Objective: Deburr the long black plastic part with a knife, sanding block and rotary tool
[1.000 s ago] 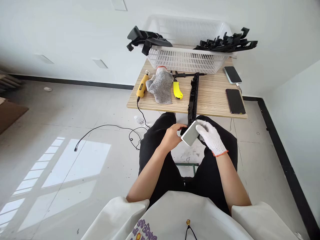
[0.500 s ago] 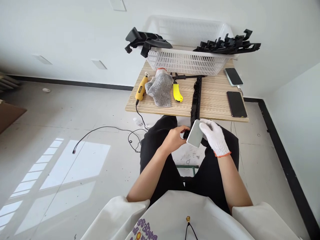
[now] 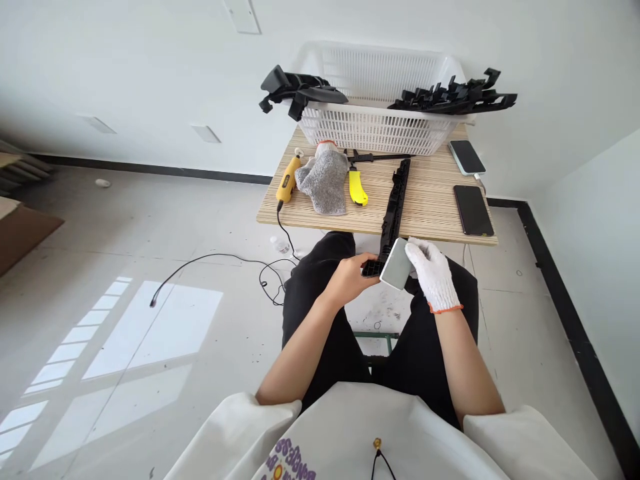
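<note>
My bare left hand (image 3: pixel 353 279) grips the near end of a long black plastic part (image 3: pixel 393 212). The part slants away from me, its far stretch over the tabletop and its near end above my lap. My right hand (image 3: pixel 431 272), in a white knit glove with an orange cuff, pinches a flat, pale grey rectangular pad (image 3: pixel 397 265) by its right edge. The pad is tilted close beside the part's near end and hides some of it; whether the two touch, I cannot tell.
On the wooden table (image 3: pixel 440 213) lie a yellow corded rotary tool (image 3: pixel 289 180), a grey cloth (image 3: pixel 327 183), a yellow-handled knife (image 3: pixel 357 189), a black caliper (image 3: pixel 370 157) and two phones (image 3: pixel 473 210). Behind them, a white basket (image 3: pixel 370 130) holds black plastic parts. A cable (image 3: pixel 200 258) crosses the floor.
The pad and my gloved right hand have shifted slightly right. The near end of the black part has turned a little, showing more of its ribbed face. The view has tilted slightly.
</note>
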A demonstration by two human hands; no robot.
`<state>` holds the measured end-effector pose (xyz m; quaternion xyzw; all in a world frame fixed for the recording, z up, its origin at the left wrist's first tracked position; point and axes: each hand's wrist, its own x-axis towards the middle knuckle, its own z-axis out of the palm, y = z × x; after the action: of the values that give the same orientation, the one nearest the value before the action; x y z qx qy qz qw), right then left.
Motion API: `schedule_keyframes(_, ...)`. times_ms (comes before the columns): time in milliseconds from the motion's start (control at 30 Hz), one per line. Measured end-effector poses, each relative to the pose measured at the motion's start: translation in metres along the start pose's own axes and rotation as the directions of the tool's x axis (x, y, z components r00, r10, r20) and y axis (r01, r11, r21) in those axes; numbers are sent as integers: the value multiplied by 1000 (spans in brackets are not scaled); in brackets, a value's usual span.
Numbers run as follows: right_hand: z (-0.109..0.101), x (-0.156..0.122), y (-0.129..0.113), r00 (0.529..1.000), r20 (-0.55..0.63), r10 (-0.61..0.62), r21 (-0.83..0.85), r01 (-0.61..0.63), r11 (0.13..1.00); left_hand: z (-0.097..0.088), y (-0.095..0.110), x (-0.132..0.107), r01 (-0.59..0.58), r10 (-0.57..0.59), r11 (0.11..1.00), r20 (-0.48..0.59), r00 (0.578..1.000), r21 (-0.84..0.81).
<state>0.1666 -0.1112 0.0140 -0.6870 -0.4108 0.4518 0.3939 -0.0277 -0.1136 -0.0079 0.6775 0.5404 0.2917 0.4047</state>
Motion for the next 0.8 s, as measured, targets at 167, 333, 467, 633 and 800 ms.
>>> schedule_keyframes(167,0,-7,7,997,82,-12,-4,13,1000,5,-6,-7,-12,12,1000,-1,1000,-24)
schedule_keyframes(333,2,-6,12,998,-65,6,81,-1,997,10,-8,-8,-38,38,999,-11,999,-12)
schedule_keyframes(467,2,-3,8,991,135,-19,27,16,1000,7,-5,-3,-39,39,999,7,999,17)
schedule_keyframes(633,7,2,3,997,-78,-28,53,32,998,3,-1,4,-85,82,991,37,996,99)
schedule_keyframes(800,-9,9,-20,980,173,-100,-10,103,995,3,3,5,-164,156,962,51,986,219)
